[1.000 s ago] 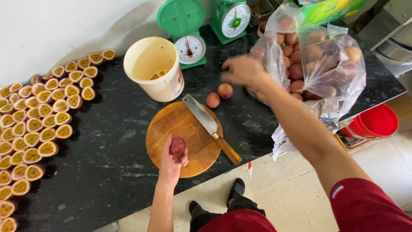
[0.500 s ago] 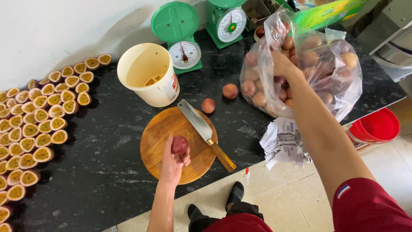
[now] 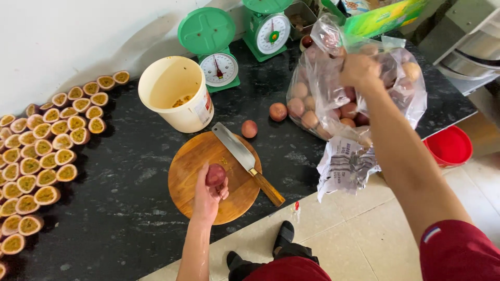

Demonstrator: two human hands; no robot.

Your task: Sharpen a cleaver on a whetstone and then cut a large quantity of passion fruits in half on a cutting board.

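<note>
My left hand (image 3: 208,195) holds a whole dark-red passion fruit (image 3: 215,175) over a round wooden cutting board (image 3: 195,161). A cleaver (image 3: 245,158) with a wooden handle lies across the board's right side. My right hand (image 3: 359,70) is pushed into a clear plastic bag (image 3: 401,99) full of passion fruit at the right; whether its fingers hold a fruit is hidden. Two loose passion fruits, one (image 3: 249,128) nearer the board and another (image 3: 278,111) by the bag, sit on the black counter (image 3: 125,208).
A cream bucket (image 3: 174,99) with pulp stands behind the board. Two green scales, one (image 3: 213,49) and a second (image 3: 268,28), line the wall. Several halved passion fruits (image 3: 41,151) cover the counter's left. A red basin (image 3: 449,147) sits on the floor at right.
My right hand has moved rightward, away from the two loose fruits, and reached into the bag. My left hand keeps the fruit over the board.
</note>
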